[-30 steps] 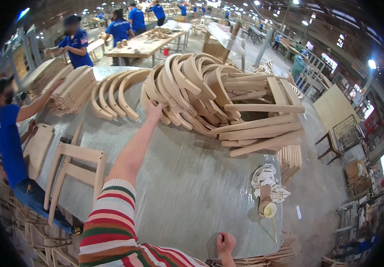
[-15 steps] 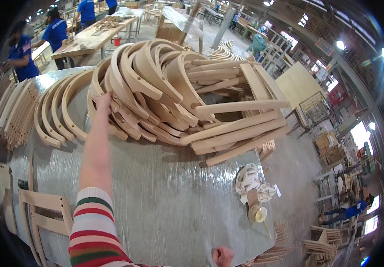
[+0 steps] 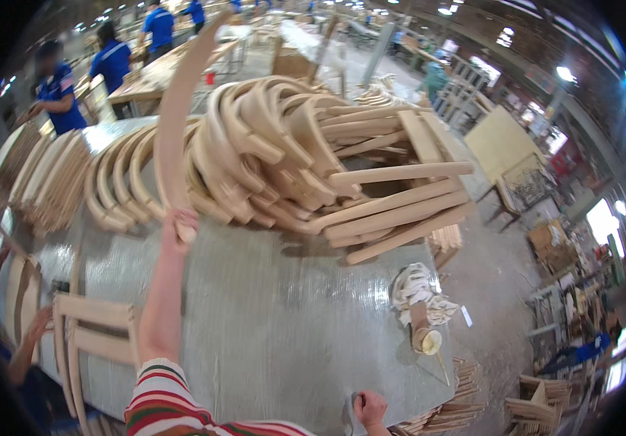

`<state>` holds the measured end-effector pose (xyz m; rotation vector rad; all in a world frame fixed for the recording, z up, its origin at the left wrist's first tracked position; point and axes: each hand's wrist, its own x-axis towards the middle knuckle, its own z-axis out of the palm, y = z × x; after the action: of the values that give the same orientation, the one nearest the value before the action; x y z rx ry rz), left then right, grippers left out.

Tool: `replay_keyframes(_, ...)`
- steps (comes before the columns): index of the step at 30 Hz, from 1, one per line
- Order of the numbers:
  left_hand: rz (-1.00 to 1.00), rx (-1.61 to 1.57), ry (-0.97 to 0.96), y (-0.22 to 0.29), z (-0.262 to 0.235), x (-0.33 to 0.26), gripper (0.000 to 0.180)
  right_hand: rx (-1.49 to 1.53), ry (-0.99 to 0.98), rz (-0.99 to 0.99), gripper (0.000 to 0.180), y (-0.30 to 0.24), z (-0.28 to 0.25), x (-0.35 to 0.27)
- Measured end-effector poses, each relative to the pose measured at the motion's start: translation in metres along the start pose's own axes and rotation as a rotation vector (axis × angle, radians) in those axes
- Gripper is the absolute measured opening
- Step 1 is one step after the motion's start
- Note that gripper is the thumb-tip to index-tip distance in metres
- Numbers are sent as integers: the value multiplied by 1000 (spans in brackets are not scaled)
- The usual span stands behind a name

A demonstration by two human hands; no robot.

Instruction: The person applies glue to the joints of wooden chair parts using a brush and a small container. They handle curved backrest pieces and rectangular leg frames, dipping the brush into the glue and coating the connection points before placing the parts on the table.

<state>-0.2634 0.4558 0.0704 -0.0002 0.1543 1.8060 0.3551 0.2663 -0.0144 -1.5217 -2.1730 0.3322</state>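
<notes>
My left hand (image 3: 180, 227) is closed round the lower end of a curved wooden chair part (image 3: 175, 123). The piece stands nearly upright, its upper end rising past the pile behind it. Beside it lies a heap of similar bent wooden parts (image 3: 262, 138), with several more (image 3: 128, 178) standing in a row to the left. Low in the picture, by the table's near edge, my right hand (image 3: 370, 408) is curled into a fist. Whatever it may hold is hidden.
Straight wooden bars (image 3: 400, 211) stick out at the heap's right. A cloth (image 3: 418, 294) and an open container (image 3: 429, 340) rest near the table's (image 3: 277, 327) right edge. Stacked slats (image 3: 55, 182) stand far left. Another person's hand (image 3: 38, 325) is by a wooden chair frame (image 3: 99, 309).
My left hand has drawn a curved chair part out of the heap toward me and raised it upright. Another person's hands have appeared at the left. My right hand stays in a fist.
</notes>
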Motion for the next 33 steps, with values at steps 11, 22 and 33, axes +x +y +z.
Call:
replay_keyframes(11, -339, 988, 253, -75, -17, -312, 62, 760, 240, 489, 8, 13, -4, -2)
replay_keyframes(22, -1278, 1841, -468, -122, -13, -240, 81, 119, 323, 623, 30, 90, -74, -88)
replay_keyframes(33, 975, 2099, 1051, -9, 21, 90, 71, -247, -265, 521, 37, 35, -57, -50)
